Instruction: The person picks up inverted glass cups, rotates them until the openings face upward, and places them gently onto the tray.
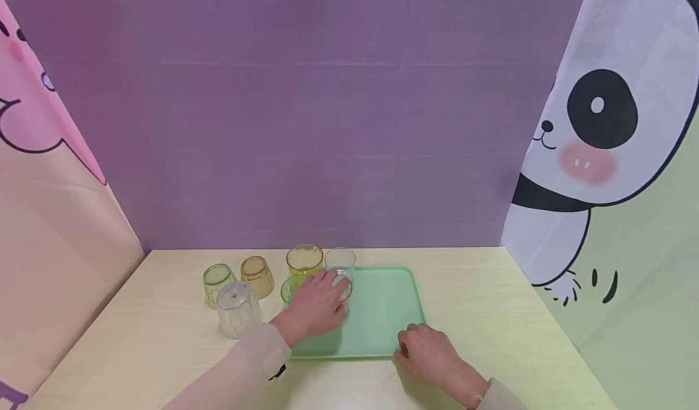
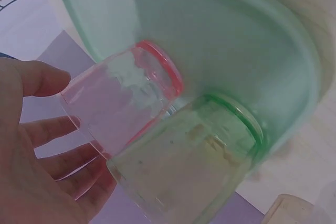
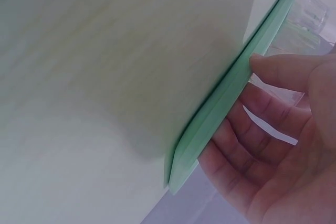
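Observation:
My left hand (image 1: 317, 307) is over a clear glass with a pink base (image 2: 126, 93), which stands on the mint-green tray (image 1: 382, 307). Its thumb and loosely spread fingers are around the glass's upper rim; whether they press it is hard to tell. Beside that glass stands a green glass (image 2: 194, 156), partly covered by the hand in the head view. At the tray's near right corner, my right hand (image 1: 431, 355) pinches the tray's edge. In the right wrist view, its thumb lies on the outside of the rim and its fingers curl behind it.
Behind the hand stand a yellow glass (image 1: 304, 259) and a clear glass (image 1: 340, 259), rims up. Left of the tray, a green glass (image 1: 217, 285), an amber glass (image 1: 258, 276) and a clear purplish glass (image 1: 238, 313) sit upside down. A purple backdrop (image 1: 311, 113) borders the far table edge.

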A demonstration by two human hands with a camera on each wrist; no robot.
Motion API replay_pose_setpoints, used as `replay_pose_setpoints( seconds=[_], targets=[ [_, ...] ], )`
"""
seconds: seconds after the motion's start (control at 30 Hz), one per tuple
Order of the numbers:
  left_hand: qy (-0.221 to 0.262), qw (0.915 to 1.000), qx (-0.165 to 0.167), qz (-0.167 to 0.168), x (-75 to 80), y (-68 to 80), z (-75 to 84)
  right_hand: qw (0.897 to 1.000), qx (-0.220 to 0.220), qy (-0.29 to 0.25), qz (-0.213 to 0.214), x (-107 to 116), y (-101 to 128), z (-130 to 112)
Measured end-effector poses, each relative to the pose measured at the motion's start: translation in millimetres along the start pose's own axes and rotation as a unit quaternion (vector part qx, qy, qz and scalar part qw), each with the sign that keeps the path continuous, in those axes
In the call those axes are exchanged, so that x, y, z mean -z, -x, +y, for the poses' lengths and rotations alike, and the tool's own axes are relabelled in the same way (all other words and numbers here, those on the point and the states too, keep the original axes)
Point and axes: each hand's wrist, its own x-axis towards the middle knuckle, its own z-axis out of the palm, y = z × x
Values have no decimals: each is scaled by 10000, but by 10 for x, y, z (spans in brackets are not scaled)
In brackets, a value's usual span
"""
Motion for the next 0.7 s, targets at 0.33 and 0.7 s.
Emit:
replay_pose_setpoints(
  seconds=[0.33, 0.7],
  targets=[
    [107, 9998, -159, -73, 88, 50, -69, 10000, 6, 7, 24, -2, -14, 17],
    [84, 9998, -57, 173, 155, 193, -213, 9999, -80, -43, -99, 2, -31, -22]
  ],
)
